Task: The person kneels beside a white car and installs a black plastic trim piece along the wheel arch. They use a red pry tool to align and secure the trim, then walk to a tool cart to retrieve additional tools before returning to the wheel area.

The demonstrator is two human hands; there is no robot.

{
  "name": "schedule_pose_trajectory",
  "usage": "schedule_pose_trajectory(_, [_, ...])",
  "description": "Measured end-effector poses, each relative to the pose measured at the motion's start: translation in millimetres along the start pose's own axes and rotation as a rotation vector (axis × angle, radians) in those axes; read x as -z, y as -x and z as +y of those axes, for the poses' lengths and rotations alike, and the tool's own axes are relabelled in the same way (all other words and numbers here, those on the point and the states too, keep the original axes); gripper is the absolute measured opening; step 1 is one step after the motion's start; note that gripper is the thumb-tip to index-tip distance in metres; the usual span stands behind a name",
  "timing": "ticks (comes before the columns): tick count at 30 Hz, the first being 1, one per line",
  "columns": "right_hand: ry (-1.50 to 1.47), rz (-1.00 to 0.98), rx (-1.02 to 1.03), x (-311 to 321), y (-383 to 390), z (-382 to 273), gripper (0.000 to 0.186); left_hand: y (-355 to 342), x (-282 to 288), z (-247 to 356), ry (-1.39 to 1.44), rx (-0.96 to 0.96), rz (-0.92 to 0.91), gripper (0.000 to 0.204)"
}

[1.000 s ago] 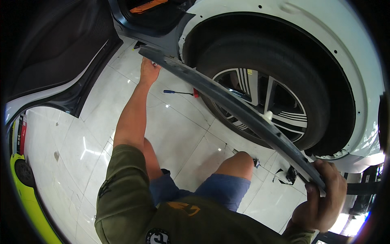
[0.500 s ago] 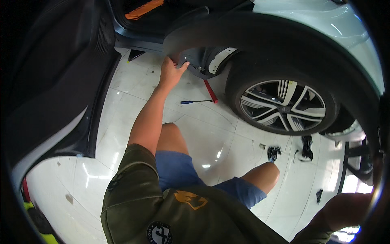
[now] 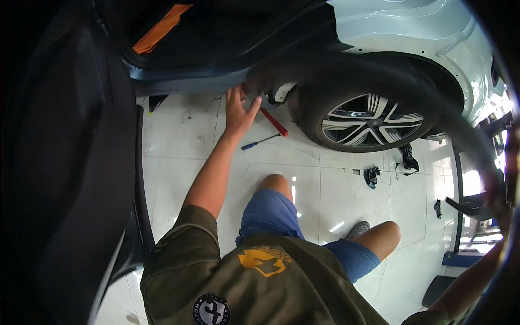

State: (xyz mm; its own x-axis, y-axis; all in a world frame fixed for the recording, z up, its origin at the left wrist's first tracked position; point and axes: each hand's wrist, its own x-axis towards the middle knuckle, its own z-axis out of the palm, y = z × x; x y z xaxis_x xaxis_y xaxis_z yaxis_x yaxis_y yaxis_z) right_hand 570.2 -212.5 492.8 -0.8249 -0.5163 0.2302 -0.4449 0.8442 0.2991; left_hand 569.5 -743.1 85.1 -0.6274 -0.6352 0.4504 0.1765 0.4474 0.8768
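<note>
A long black wheel arch trim point(image 3: 379, 67), blurred, curves through the air in front of the car's wheel point(image 3: 374, 122). Its left end is gripped between the thumb and fingers of my left hand point(image 3: 242, 111), just below the door sill. At the far right rim of the picture, my right hand point(image 3: 502, 214) is closed at the other end of the trim, dim and partly cut off. Behind the trim shows the bare edge of the pale wheel arch point(image 3: 390, 52), with small holes along it.
An open car door point(image 3: 76, 179) stands close on my left. On the tiled floor lie a blue-handled screwdriver point(image 3: 260, 142), a red bar-shaped tool point(image 3: 274, 122) and crumpled black scraps point(image 3: 371, 177). An orange piece point(image 3: 162, 28) lies inside the car.
The trim has swung down and rightward, uncovering more of the arch edge. My left hand has shifted slightly right and lower. My right hand has come into view at the right rim.
</note>
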Motion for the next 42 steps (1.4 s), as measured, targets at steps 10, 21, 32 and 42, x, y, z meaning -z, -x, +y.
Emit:
schedule_pose_trajectory(10, [-0.413, -0.481, -0.574, -242, 68, 95, 0.044, -11, -75, -108, 0.839, 1.227, 0.017, 0.072])
schedule_pose_trajectory(21, [-0.288, 0.037, -0.314, -290, -29, 206, 0.033, -22, -169, -172, 1.459, 0.99, 0.023, 0.032])
schedule_pose_trajectory(32, [-0.239, -0.055, -0.308, -161, -21, 94, 0.022, -16, -136, -196, 1.318, 0.894, -0.179, 0.035])
schedule_pose_trajectory(42, [-0.64, -0.395, -0.462, -267, -44, 142, 0.036, -9, -199, -191, 1.391, 0.649, 0.343, 0.03])
